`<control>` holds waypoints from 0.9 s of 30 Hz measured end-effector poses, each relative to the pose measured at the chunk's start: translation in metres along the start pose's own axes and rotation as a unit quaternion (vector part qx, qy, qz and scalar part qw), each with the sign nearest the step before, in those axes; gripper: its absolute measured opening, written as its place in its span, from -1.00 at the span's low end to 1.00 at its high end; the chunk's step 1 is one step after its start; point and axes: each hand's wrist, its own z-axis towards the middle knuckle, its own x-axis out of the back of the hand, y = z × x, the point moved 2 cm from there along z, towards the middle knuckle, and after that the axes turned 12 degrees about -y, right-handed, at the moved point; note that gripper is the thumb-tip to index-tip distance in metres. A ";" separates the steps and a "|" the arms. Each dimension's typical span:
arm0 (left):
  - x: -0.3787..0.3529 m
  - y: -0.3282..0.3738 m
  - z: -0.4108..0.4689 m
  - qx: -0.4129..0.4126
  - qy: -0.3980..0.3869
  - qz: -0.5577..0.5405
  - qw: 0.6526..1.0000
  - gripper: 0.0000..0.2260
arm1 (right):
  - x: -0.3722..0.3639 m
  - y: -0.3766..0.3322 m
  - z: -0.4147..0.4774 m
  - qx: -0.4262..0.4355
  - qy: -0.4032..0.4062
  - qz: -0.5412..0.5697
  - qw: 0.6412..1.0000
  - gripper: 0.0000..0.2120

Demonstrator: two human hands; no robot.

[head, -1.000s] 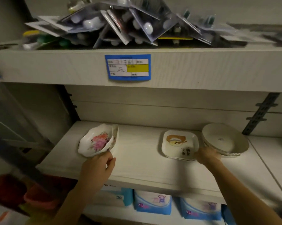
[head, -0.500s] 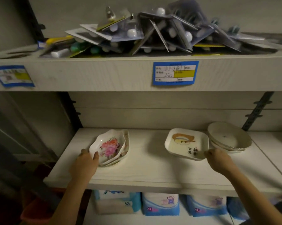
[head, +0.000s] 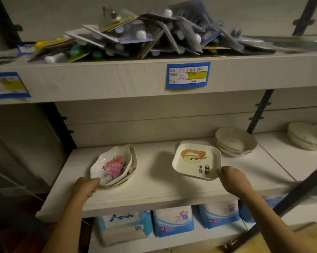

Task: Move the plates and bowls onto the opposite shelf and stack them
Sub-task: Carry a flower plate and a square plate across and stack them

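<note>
Presently, left grip (head: 86, 186) clasps the floral dish stack (head: 113, 165) at lower centre-left. Right grip (head: 230, 179) pinches the tilted square plate (head: 196, 161) by its near corner, centre-right on the shelf (head: 154, 190). Recommend supporting undersides before lifting.

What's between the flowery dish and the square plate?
Nothing: only bare white shelf lies between the flowery dish and the square plate, seen in the head view.
</note>
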 end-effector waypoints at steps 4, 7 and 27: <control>0.010 0.003 -0.007 -0.020 -0.026 -0.088 0.996 -0.74 | -0.002 -0.005 -0.009 -0.001 0.002 0.008 1.000 -0.60; 0.019 0.006 -0.012 -0.036 -0.067 -0.140 0.987 -0.76 | -0.004 -0.005 -0.014 -0.005 0.005 0.016 1.000 -0.62; -0.096 0.095 -0.115 -0.179 -0.291 -0.086 0.936 -0.80 | 0.008 0.093 -0.111 -0.070 0.105 0.166 0.978 -0.75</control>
